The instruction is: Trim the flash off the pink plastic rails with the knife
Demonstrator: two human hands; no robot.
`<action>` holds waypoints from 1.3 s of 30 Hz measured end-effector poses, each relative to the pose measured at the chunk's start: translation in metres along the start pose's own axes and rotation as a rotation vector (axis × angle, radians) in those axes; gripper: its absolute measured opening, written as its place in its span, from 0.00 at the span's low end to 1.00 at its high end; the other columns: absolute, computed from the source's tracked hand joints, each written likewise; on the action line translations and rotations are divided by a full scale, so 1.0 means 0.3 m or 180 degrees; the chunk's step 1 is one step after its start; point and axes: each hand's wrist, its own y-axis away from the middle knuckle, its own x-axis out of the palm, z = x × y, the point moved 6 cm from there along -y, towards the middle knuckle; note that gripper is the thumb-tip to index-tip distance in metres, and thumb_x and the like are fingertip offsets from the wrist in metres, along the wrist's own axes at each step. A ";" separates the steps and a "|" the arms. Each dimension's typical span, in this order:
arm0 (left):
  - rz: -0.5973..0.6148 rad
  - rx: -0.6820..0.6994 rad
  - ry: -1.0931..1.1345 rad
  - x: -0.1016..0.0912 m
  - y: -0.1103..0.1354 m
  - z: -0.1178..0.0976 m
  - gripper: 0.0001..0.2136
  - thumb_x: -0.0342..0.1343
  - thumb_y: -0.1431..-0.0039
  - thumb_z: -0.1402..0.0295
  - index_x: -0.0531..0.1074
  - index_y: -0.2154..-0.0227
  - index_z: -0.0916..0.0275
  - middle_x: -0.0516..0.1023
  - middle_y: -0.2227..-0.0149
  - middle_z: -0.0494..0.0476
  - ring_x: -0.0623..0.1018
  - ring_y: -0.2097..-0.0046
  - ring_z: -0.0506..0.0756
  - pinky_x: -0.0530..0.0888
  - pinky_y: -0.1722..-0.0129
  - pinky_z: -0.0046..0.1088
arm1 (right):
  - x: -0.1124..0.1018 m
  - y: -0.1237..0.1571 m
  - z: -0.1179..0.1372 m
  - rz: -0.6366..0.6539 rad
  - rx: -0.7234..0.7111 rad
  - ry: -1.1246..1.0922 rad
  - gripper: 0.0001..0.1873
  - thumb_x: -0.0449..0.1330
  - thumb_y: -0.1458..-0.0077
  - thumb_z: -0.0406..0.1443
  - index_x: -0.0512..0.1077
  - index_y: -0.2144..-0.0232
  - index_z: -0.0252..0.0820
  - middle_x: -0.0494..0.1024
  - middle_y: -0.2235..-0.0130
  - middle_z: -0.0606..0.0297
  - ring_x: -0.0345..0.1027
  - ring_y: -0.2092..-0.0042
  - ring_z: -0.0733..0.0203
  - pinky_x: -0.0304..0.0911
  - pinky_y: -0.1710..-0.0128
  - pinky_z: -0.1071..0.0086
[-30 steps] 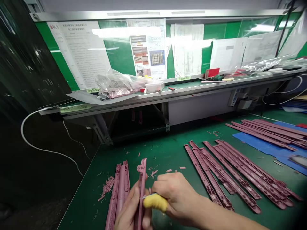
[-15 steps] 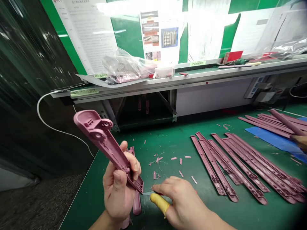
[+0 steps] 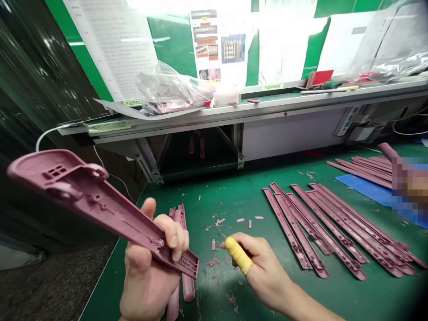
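My left hand (image 3: 154, 263) is closed around a long pink plastic housing piece (image 3: 110, 205), raised and tilted with its hollow, ribbed side showing and its wide rounded end at upper left. To the right of its narrow end is my right hand (image 3: 257, 263), a yellow cover on the thumb. The fingers of that hand are pinched on a thin blade (image 3: 223, 237), mostly hidden, and sit apart from the piece. Two pink pieces (image 3: 187, 285) lie on the table behind my left hand. Pink offcuts and shavings (image 3: 214, 262) are scattered between the hands.
Several long pink pieces (image 3: 314, 232) lie side by side on the green table (image 3: 247, 191). At far right, another person's blurred hand (image 3: 414, 183) is near more pieces on a blue sheet (image 3: 364, 189). A shelf (image 3: 187, 118) with plastic bags runs across the back.
The pink piece has swung left and closer, tilting flatter. My right hand has drawn the blade away from the piece's narrow end, and its thumb has turned upward.
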 end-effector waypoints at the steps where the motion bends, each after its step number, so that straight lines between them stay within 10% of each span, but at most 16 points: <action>1: -0.0132 0.0017 0.0113 -0.006 -0.014 -0.004 0.19 0.57 0.44 0.53 0.70 0.50 0.47 0.67 0.76 0.47 0.62 0.78 0.48 0.65 0.76 0.26 | 0.014 0.001 0.008 -0.0014 -0.0077 -0.0212 0.12 0.54 0.39 0.43 0.72 0.64 0.41 0.75 0.71 0.66 0.66 0.72 0.65 0.59 0.73 0.74; 5: -0.0957 -0.0279 0.0386 -0.066 -0.044 0.041 0.16 0.50 0.38 0.59 0.69 0.49 0.52 0.63 0.75 0.47 0.65 0.76 0.47 0.69 0.75 0.21 | 0.086 0.004 0.049 0.0023 -0.0731 -0.0580 0.20 0.64 0.50 0.47 0.71 0.60 0.40 0.79 0.64 0.61 0.71 0.67 0.62 0.64 0.68 0.74; 7: -0.1341 -0.0343 -0.0325 -0.130 -0.030 0.065 0.19 0.54 0.39 0.62 0.66 0.45 0.49 0.71 0.62 0.50 0.74 0.60 0.49 0.72 0.58 0.23 | 0.084 -0.004 0.038 -0.0030 -0.0598 -0.0636 0.14 0.61 0.46 0.45 0.73 0.66 0.39 0.77 0.72 0.65 0.66 0.74 0.66 0.60 0.73 0.75; 9: -0.1339 0.0176 -0.1696 -0.181 -0.008 0.042 0.30 0.63 0.47 0.66 0.61 0.42 0.42 0.63 0.40 0.49 0.60 0.37 0.55 0.58 0.40 0.31 | 0.055 -0.015 0.022 0.0069 -0.0234 -0.0657 0.15 0.59 0.44 0.46 0.72 0.71 0.39 0.72 0.77 0.69 0.58 0.77 0.69 0.54 0.77 0.75; 12: 0.0075 0.1536 -0.3268 -0.142 0.031 0.010 0.29 0.70 0.58 0.69 0.72 0.49 0.44 0.67 0.40 0.52 0.58 0.35 0.64 0.48 0.36 0.46 | -0.001 -0.025 0.028 0.0448 0.0235 -0.0757 0.19 0.62 0.48 0.50 0.71 0.74 0.39 0.68 0.77 0.71 0.54 0.75 0.69 0.51 0.76 0.75; 16: 0.2558 0.2474 -0.4086 -0.048 0.098 0.028 0.17 0.54 0.41 0.76 0.73 0.49 0.61 0.80 0.57 0.64 0.77 0.52 0.60 0.71 0.48 0.44 | 0.028 -0.009 0.024 0.1110 0.0948 -0.1849 0.27 0.64 0.56 0.57 0.64 0.73 0.41 0.68 0.76 0.69 0.59 0.74 0.68 0.57 0.72 0.74; 21: 0.2962 0.2610 -0.4447 -0.014 0.061 -0.029 0.18 0.52 0.41 0.79 0.69 0.47 0.70 0.79 0.59 0.66 0.77 0.55 0.58 0.76 0.56 0.37 | 0.099 0.036 -0.036 0.1307 0.1009 -0.2756 0.36 0.56 0.63 0.68 0.57 0.75 0.43 0.60 0.80 0.75 0.52 0.79 0.72 0.49 0.78 0.77; 26: 0.3102 0.2633 -0.5063 -0.040 0.021 -0.067 0.21 0.48 0.40 0.82 0.66 0.44 0.66 0.78 0.52 0.63 0.73 0.47 0.58 0.70 0.45 0.45 | -0.052 0.015 -0.024 0.0548 0.0284 -0.0757 0.26 0.43 0.37 0.55 0.67 0.65 0.42 0.69 0.71 0.66 0.61 0.71 0.65 0.55 0.71 0.72; 32: 0.3616 0.3017 -0.5301 0.024 0.013 -0.093 0.19 0.39 0.35 0.78 0.68 0.46 0.64 0.78 0.51 0.62 0.70 0.42 0.60 0.63 0.40 0.51 | -0.063 -0.032 0.103 0.0054 -0.1485 0.1651 0.32 0.45 0.43 0.61 0.71 0.66 0.41 0.72 0.74 0.65 0.62 0.74 0.61 0.46 0.75 0.68; 39: 0.3555 0.3113 -0.5323 0.053 0.042 -0.113 0.19 0.39 0.35 0.78 0.67 0.46 0.66 0.79 0.52 0.60 0.70 0.43 0.59 0.61 0.40 0.47 | -0.047 -0.045 0.152 -0.0160 -0.2134 0.2248 0.27 0.44 0.33 0.47 0.65 0.79 0.40 0.66 0.80 0.68 0.53 0.79 0.64 0.40 0.77 0.66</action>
